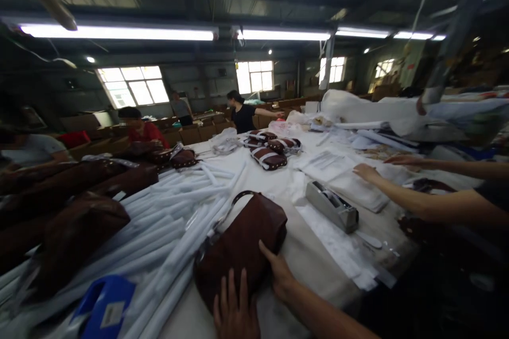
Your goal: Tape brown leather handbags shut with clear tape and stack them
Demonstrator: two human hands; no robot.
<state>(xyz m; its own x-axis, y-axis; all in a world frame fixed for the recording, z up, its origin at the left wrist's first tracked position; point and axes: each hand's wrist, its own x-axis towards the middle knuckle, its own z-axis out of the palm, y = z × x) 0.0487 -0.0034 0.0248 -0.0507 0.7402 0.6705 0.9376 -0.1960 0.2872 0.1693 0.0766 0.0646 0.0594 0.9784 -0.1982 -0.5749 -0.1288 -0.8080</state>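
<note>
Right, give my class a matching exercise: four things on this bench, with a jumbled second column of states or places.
1. foremost brown bag
2. tape dispenser
3. white rolls
4. blue item

A. long, heaped together
B. bears a pale label
C. touched by the wearer's left hand and right hand
D. grey, rightmost of the four

Pairs: 1-C, 2-D, 3-A, 4-B

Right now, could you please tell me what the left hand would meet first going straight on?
The left hand appears to rest on the brown bag, so more of that bag likely comes first; depth is unclear.
</note>
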